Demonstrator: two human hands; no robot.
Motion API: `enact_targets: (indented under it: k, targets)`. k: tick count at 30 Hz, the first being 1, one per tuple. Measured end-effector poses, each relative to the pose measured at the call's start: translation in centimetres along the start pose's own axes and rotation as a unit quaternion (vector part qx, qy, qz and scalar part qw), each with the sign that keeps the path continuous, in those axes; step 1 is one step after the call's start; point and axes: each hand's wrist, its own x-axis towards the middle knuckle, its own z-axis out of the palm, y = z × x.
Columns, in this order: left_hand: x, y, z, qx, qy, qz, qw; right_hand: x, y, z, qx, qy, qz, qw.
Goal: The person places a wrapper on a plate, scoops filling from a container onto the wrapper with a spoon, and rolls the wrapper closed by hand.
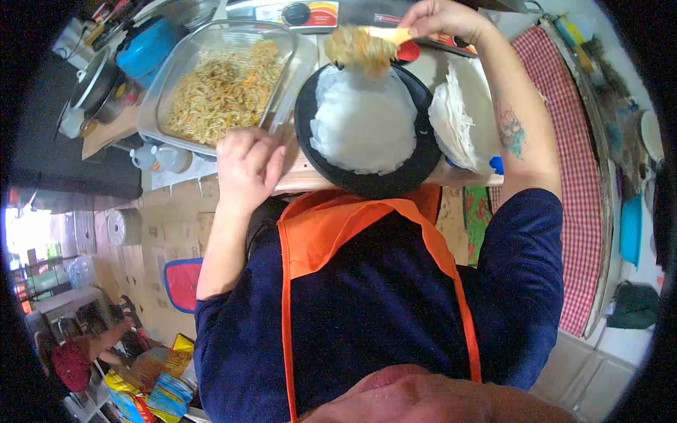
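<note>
My right hand (444,21) grips the handle of a pale yellow spoon (389,35) at the top of the view. A heap of noodle and vegetable filling (361,51) sits on the spoon, over the far edge of a white round wrapper (363,123). That wrapper lies on a black round pan (388,180). My left hand (248,166) rests with curled fingers on the near right corner of a clear container (161,92), which holds more filling (226,88). Right of the pan is a stack of white wrappers (455,120).
A blue container (144,51) and a lidded pot (95,81) stand at the left. Plastic bottles (171,158) are below the clear container. A red checkered cloth (571,183) hangs at the right. Another person (74,363) is at the lower left.
</note>
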Motion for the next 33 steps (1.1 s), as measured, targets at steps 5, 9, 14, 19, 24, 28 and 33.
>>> enact_targets:
  k: [5,9,14,19,24,28,33]
  targets:
    - [1.6,3.0,1.5,-0.048,-0.135,0.093,0.985,-0.2,4.2,0.9,-0.172,-0.082,0.052,0.98]
    - [2.0,4.2,3.7,-0.061,-0.227,0.124,0.964,-0.6,3.9,2.5,-0.376,-0.048,-0.017,0.925]
    - [2.2,5.0,5.8,-0.026,-0.284,0.131,0.95,-0.6,3.5,4.9,-0.62,0.02,-0.12,0.775]
    - [1.9,4.7,6.2,-0.022,-0.329,0.109,0.938,-0.7,4.6,6.0,-0.641,0.083,-0.206,0.734]
    - [2.0,4.7,6.4,-0.026,-0.333,0.103,0.937,-2.8,4.6,5.7,-0.61,0.127,-0.193,0.758]
    - [2.3,4.9,6.4,-0.032,-0.34,0.094,0.935,-4.3,4.9,7.1,-0.559,0.152,-0.156,0.8]
    - [2.2,4.7,6.5,-0.041,-0.342,0.084,0.935,-6.1,3.7,6.8,-0.642,0.192,-0.149,0.727]
